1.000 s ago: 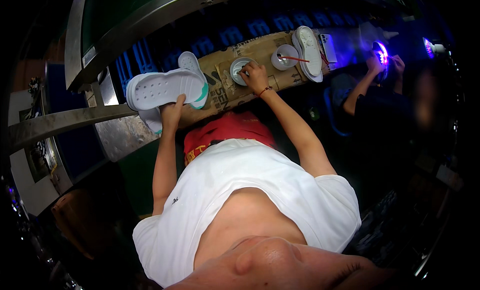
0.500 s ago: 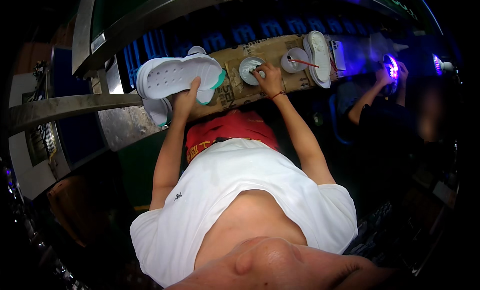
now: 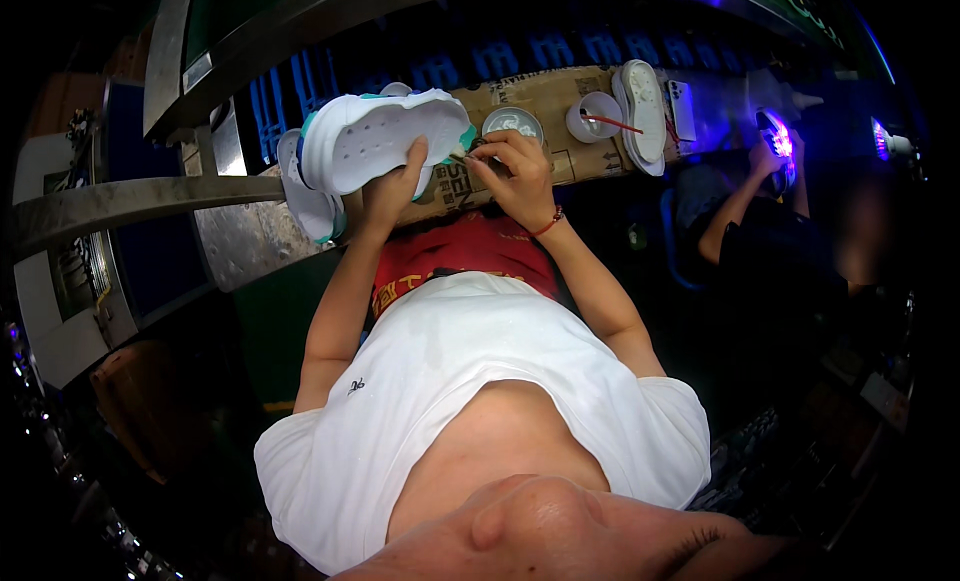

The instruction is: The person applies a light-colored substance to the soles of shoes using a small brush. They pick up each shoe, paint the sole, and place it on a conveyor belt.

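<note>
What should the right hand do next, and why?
Maybe the right hand should move its pinched fingertips a little left, to the teal end of the white shoe sole. They're close beside it, and the left hand has the sole in its grip. Whatever the fingertips pinch is too small to name.

Hands [image 3: 522, 186] forward — right fingertips [image 3: 484, 152] together

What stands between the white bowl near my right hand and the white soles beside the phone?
In the head view, a whitish cup with a red stick in it stands between the bowl and those soles.
</note>
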Available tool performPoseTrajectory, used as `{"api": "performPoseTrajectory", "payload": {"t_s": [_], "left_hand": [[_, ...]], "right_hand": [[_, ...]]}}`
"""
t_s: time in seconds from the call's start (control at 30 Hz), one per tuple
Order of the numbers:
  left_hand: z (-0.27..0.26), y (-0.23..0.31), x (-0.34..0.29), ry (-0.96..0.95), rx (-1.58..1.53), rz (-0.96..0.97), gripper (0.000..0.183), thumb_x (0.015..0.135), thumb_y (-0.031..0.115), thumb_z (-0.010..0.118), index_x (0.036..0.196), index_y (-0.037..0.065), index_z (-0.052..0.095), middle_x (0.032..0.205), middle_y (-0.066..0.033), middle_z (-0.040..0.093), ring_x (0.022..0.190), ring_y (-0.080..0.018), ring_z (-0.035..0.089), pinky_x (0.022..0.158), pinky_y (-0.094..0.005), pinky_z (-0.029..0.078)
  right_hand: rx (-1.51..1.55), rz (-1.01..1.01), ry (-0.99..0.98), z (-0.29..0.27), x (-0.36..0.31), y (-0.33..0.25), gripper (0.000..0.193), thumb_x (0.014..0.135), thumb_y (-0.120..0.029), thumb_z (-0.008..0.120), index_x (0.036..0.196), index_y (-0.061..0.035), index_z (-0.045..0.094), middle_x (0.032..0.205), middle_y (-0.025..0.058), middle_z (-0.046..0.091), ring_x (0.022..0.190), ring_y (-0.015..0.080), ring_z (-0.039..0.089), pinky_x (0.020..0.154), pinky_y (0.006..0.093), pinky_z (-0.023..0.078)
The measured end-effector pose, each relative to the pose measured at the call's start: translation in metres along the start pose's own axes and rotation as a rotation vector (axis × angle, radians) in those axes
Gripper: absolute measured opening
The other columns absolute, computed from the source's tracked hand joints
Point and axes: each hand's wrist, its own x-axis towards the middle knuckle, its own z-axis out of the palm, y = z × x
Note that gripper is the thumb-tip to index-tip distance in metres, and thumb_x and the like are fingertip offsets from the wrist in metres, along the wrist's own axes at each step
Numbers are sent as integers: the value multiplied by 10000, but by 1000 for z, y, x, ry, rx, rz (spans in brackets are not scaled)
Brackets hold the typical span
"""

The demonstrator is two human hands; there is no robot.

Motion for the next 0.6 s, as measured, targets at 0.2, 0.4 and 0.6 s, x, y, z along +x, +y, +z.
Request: {"api": "performPoseTrajectory", "payload": {"t_s": [0.2, 0.4, 0.6], "left_hand": [[-1, 19, -1, 21, 37, 60, 454, 834, 251, 689, 1196, 10, 560, 1149, -152, 613, 1067, -288, 579, 953, -368, 416], [0, 19, -1, 12, 100, 85, 440, 835, 271, 682, 1190, 35, 574, 1154, -141, 620, 1086, -302, 577, 952, -369, 417], [0, 25, 0, 22, 68, 147, 436, 822, 284, 689, 1179, 54, 589, 1141, -127, 628, 1075, -290, 584, 950, -376, 422]], "right_hand": [[24, -3, 7, 0, 5, 1, 108, 732, -100, 745, 814, -51, 696, 899, 72, 659, 767, 221, 581, 668, 314, 448], [130, 97, -42, 2, 4, 0, 108, 737, -93, 745, 822, -50, 696, 886, 69, 658, 717, 184, 573, 587, 286, 428], [-146, -91, 10, -3, 7, 12, 131, 713, -102, 756, 821, -73, 687, 903, 51, 655, 785, 215, 587, 743, 323, 402]]}}
